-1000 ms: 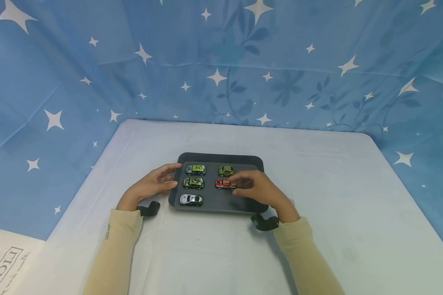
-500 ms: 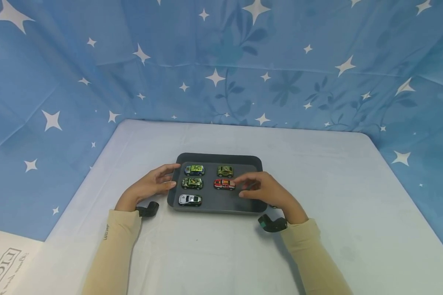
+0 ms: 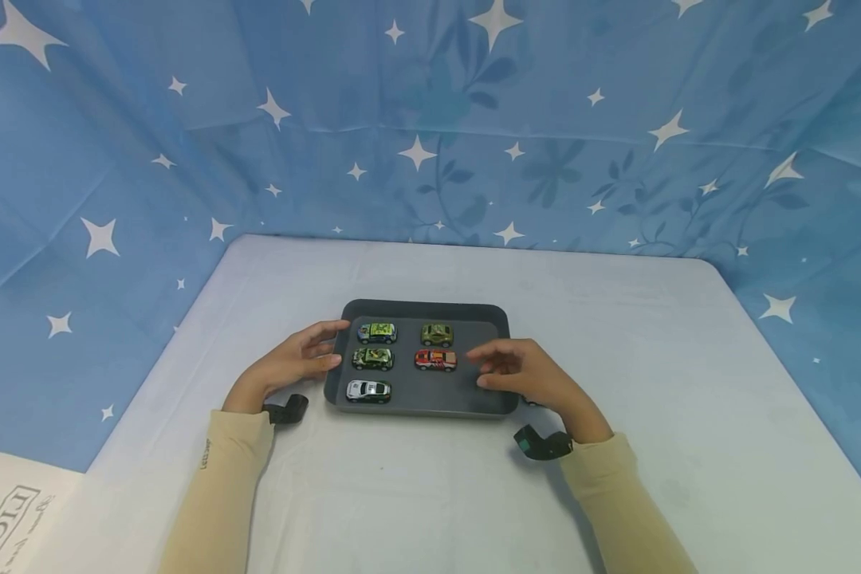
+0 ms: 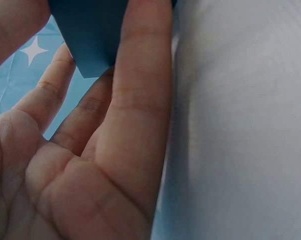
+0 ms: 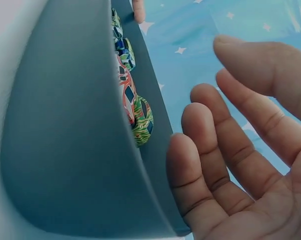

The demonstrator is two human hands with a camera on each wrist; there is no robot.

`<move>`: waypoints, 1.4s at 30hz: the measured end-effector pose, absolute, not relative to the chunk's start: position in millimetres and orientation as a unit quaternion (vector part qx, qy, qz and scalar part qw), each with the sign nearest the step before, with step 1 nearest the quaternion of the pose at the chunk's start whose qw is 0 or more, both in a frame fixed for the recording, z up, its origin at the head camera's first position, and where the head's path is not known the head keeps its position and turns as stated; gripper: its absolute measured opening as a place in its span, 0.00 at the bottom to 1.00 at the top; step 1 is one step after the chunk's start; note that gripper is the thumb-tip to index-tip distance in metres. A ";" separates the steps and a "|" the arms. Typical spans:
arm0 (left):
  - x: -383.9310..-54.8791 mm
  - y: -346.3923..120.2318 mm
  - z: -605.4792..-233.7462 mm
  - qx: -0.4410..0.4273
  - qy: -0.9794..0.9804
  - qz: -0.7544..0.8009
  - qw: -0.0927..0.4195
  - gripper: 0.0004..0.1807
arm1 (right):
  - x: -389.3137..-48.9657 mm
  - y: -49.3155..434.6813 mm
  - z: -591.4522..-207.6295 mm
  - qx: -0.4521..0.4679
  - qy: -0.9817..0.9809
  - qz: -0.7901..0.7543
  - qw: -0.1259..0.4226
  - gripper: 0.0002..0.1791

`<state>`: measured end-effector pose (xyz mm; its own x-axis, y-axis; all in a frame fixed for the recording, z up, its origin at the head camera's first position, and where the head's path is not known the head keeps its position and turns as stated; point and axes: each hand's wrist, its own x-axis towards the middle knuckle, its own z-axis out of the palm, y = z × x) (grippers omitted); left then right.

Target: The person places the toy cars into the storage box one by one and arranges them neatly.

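Observation:
A dark grey tray (image 3: 459, 399) holds several toy cars in two columns. On its left are a blue-yellow car (image 3: 377, 332), a green camouflage car (image 3: 373, 359) and a white car (image 3: 368, 391). To the right stand an olive-green car (image 3: 437, 335) and a red racing car (image 3: 435, 360). My left hand (image 3: 297, 356) touches the tray's left side with extended fingers and thumb. Over the tray's right part hovers my right hand (image 3: 527, 371), fingers loosely bent, holding nothing. In the right wrist view, a gap separates its fingertips (image 5: 183, 155) from the cars.
The tray stands on a white-covered table (image 3: 402, 494). A small dark object (image 3: 531, 402) peeks out beside the tray under my right hand, mostly hidden. A blue star-patterned curtain (image 3: 430, 119) rises behind the table. Both wrists wear black cameras, such as the right one (image 3: 543, 443).
My right hand has let go of the red racing car and drawn back to the right. The red car stays in place in the tray. My left hand keeps its place at the tray's side.

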<state>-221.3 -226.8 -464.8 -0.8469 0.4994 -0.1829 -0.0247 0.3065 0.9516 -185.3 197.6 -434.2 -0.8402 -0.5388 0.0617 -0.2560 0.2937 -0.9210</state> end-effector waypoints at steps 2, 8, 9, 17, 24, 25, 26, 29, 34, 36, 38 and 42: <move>-221.1 -226.7 -465.0 0.155 0.774 0.570 0.230 0.43 | -184.0 198.8 -434.2 -0.245 0.793 -0.543 0.129 0.21; -221.2 -227.5 -465.1 0.158 0.773 0.570 0.230 0.43 | -180.5 205.5 -434.5 -0.234 0.791 -0.553 0.116 0.20; -221.3 -227.7 -465.5 0.158 0.773 0.570 0.230 0.42 | -179.7 207.2 -434.3 -0.232 0.792 -0.554 0.110 0.19; -222.2 -227.3 -466.5 0.158 0.777 0.566 0.227 0.41 | -176.3 220.8 -434.6 -0.220 0.799 -0.553 0.085 0.18; -222.9 -227.2 -467.8 0.157 0.775 0.568 0.228 0.42 | -173.4 233.2 -437.5 -0.229 0.809 -0.536 0.070 0.18; -222.9 -227.0 -467.9 0.157 0.775 0.568 0.228 0.42 | -172.6 234.8 -437.4 -0.228 0.812 -0.533 0.068 0.18; -222.9 -226.9 -467.9 0.158 0.775 0.569 0.228 0.42 | -171.8 236.6 -437.4 -0.225 0.815 -0.529 0.067 0.17; -222.6 -226.6 -467.9 0.156 0.774 0.569 0.228 0.42 | -169.1 241.3 -437.1 -0.218 0.823 -0.520 0.062 0.17; -222.5 -226.8 -468.1 0.155 0.775 0.569 0.227 0.42 | -166.5 249.9 -439.1 -0.220 0.836 -0.499 0.051 0.17; -222.5 -226.7 -468.2 0.156 0.775 0.569 0.228 0.42 | -165.7 253.6 -440.2 -0.221 0.842 -0.490 0.047 0.17; -222.4 -226.8 -468.2 0.157 0.774 0.569 0.228 0.42 | -165.2 257.1 -441.0 -0.223 0.846 -0.482 0.045 0.18; -222.3 -227.2 -467.6 0.159 0.774 0.568 0.228 0.42 | -165.0 262.7 -441.3 -0.217 0.858 -0.463 0.049 0.18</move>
<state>-222.3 -227.2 -467.6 -0.8451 0.5059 -0.1731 -0.0134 0.3035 0.9527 -165.0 262.7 -441.3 -0.9012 -0.4172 0.1174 -0.3272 0.4772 -0.8156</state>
